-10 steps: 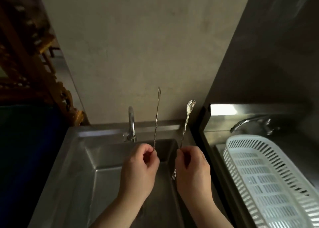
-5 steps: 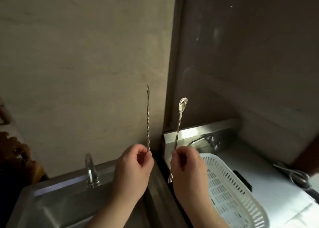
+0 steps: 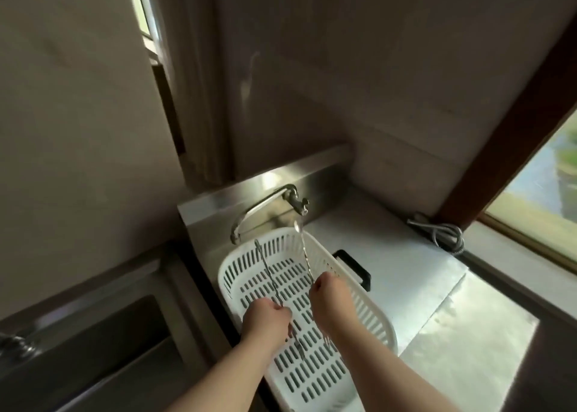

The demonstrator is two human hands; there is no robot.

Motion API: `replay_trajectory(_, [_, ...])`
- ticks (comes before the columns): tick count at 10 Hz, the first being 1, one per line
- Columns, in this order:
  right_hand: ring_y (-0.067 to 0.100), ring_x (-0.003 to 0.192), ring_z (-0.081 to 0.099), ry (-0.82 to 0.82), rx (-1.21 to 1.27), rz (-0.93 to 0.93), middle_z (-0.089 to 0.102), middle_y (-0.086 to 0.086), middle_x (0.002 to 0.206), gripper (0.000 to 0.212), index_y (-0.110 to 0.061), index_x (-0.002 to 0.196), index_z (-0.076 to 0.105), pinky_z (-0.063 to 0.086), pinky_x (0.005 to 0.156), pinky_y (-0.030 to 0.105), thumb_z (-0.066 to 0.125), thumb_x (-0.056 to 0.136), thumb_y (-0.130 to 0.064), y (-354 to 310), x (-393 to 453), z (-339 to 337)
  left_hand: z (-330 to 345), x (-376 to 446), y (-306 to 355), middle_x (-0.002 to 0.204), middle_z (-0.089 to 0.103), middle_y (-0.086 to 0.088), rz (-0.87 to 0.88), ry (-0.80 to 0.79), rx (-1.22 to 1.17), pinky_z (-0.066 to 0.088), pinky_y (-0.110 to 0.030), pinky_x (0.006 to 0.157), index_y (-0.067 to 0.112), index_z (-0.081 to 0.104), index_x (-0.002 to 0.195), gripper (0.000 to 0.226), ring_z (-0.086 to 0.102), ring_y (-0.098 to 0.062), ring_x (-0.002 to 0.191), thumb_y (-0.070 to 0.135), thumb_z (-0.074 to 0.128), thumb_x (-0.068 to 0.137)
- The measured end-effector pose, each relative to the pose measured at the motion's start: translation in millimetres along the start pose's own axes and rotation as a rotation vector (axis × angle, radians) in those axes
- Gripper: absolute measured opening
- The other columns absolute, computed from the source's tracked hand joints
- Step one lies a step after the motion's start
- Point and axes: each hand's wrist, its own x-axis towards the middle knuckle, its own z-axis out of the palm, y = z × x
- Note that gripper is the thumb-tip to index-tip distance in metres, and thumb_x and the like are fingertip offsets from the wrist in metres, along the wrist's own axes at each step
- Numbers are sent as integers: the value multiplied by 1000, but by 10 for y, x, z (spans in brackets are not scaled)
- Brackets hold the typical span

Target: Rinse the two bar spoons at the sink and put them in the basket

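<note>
Both hands hover over the white slotted basket [image 3: 371, 315] on the steel counter. My left hand [image 3: 265, 321] pinches one twisted bar spoon [image 3: 268, 271], whose shaft slants up and left above the basket floor. In my right hand [image 3: 331, 296] is the other bar spoon [image 3: 304, 252], its bowl end up near the basket's far rim and its forked end showing below the hand. Each spoon is held near the lower part of its shaft.
A curved tap [image 3: 265, 205] reaches over the basket's far end. A black handle [image 3: 356, 268] sticks out right of the basket. A coiled metal hose [image 3: 443, 233] lies by the window. The steel sink [image 3: 93, 349] is at the lower left.
The view swung right from the sink to the basket. Both hands carried the spoons from above the sink to over the basket and lowered them, tilted away from me.
</note>
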Motion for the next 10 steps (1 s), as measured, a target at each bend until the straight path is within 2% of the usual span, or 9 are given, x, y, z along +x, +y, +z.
replay_trajectory(1, [20,68,61,-124,-156,65,62,0,76,14,-11,77,58,54,63,31,49,86,-9,204,147,234,212,234,-39,89,69,-5,-118,15,53,45,-19,39,15,65,91,10,65,-20,71,22,61,86])
replay_trajectory(2, [18,69,56,-229,-199,138,59,1,80,12,-15,79,56,50,64,29,50,87,-8,312,195,348,341,386,-55,80,72,-9,-202,2,52,58,-29,53,12,65,86,10,70,-25,66,19,61,80])
replay_trajectory(3, [20,72,56,-247,-214,108,56,3,84,13,-13,88,59,47,64,28,49,85,-6,334,248,392,411,499,-95,76,69,-6,-215,12,119,51,-26,50,15,60,74,10,67,-24,63,24,63,79])
replay_trajectory(4, [20,73,54,-231,-220,-5,52,2,82,7,-14,81,52,43,63,28,48,85,-9,333,237,401,440,561,-129,81,69,-6,-199,12,169,51,-26,50,15,64,82,13,67,-25,67,28,61,81])
replay_trajectory(5, [17,71,52,-229,-238,-31,52,1,84,7,-14,81,49,40,61,27,48,86,-10,335,233,399,454,606,-141,84,70,-11,-202,-31,118,61,-37,54,10,67,92,14,71,-29,67,18,62,83])
replay_trajectory(6, [18,74,53,-224,-249,-43,54,2,87,8,-15,83,50,43,64,26,47,87,-9,334,225,398,436,581,-122,84,71,-13,-191,-59,176,61,-39,52,8,66,92,12,72,-28,61,16,60,86])
replay_trajectory(8, [17,76,57,-164,-221,-49,60,4,92,7,-12,84,54,53,72,27,50,90,-12,377,186,408,360,434,36,81,73,-8,-116,-74,333,59,-31,51,12,66,89,16,71,-24,61,26,58,85])
replay_trajectory(9, [10,73,54,-87,-151,-22,62,3,101,14,-10,99,61,49,68,24,49,92,-14,310,95,375,179,330,133,80,69,0,3,-59,347,44,-24,48,18,66,91,17,67,-20,69,30,56,84])
replay_trajectory(10, [7,76,55,64,-91,-105,63,-2,101,15,-19,98,59,52,70,26,50,91,-28,182,-97,284,-109,205,165,82,66,4,160,55,351,43,-25,55,22,59,85,18,62,-13,72,38,53,87])
